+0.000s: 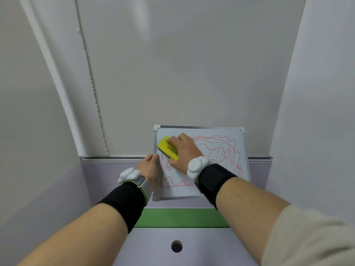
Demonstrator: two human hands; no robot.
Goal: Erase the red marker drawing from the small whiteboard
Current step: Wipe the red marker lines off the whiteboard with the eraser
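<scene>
A small whiteboard (238, 148) with a grey metal frame leans upright against the partition ahead of me. Red marker scribbles (221, 150) loop across most of its face. My right hand (183, 150) presses a yellow eraser (166, 147) flat against the board's upper left area, where the surface looks white. My left hand (148, 167) grips the board's left frame edge about halfway up. Both wrists carry black bands with white devices.
The board stands on a lilac desk surface (192, 246) with a round cable hole (176, 246) near me and a green strip (182, 217) across it. A low lilac partition with a metal rail (111, 158) runs behind, with white walls on all sides.
</scene>
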